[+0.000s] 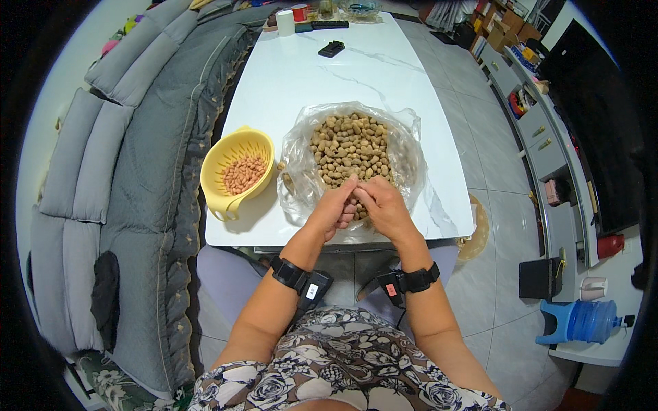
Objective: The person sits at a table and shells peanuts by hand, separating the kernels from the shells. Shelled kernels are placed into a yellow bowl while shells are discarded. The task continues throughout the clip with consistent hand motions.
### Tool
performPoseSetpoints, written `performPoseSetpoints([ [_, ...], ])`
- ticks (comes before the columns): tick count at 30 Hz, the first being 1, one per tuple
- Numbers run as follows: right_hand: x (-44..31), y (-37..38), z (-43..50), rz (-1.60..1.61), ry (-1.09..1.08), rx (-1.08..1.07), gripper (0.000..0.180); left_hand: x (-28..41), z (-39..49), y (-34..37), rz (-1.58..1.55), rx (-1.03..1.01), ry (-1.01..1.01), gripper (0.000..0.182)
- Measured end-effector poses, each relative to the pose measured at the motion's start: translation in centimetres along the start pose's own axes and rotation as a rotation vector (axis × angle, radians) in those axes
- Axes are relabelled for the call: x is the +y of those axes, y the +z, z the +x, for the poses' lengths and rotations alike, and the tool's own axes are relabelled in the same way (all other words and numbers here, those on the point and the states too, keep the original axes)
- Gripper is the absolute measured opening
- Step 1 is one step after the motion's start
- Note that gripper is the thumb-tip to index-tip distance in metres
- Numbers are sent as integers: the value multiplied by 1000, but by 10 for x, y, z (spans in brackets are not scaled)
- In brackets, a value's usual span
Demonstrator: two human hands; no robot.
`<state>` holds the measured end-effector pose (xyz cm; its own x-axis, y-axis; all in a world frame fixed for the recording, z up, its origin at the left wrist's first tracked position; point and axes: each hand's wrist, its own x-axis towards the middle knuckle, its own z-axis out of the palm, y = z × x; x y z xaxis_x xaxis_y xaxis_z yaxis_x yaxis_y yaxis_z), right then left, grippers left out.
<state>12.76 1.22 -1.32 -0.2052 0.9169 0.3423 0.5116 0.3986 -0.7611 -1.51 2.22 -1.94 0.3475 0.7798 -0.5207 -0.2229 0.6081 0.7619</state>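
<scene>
My left hand [336, 207] and my right hand [381, 205] meet at the thumbs and fingertips over the near part of an open clear plastic bag [298, 149]. They pinch something small between them, seemingly a peanut, mostly hidden by the fingers. Unshelled peanuts [350, 141] fill the middle of the bag, which lies spread on the white marbled table [277, 87]. To the left of the bag, a yellow plastic colander [209, 172] holds shelled peanut kernels [244, 174].
A black device [331, 49] lies farther up the table. Beyond it are a white cup [285, 23] and a remote control [330, 24]. A yellowish basket [475, 231] stands on the floor by the right corner. A grey sofa [149, 154] runs along the left.
</scene>
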Motion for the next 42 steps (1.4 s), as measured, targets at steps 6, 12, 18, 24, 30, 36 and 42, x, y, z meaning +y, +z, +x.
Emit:
performPoseSetpoints([
  [6,1,3,-3,221,24,82,12,-1,1,-2,-188,-183,28,41],
  [12,7,15,-5,189,120,185,13,-6,4,1,-249,-225,86,33],
  [18,10,30,-9,471,357,304,15,-12,5,5,-273,-205,132,24],
  [24,15,31,-7,1103,558,225,18,-15,9,2,-328,-225,212,21],
  [30,18,21,-4,968,439,213,19,-17,14,-3,-433,-163,193,27],
  [36,11,1,-3,1135,549,119,25,-12,12,2,-500,-200,158,33],
  [42,10,17,-6,647,407,78,28,-18,17,-13,-524,-325,197,31],
])
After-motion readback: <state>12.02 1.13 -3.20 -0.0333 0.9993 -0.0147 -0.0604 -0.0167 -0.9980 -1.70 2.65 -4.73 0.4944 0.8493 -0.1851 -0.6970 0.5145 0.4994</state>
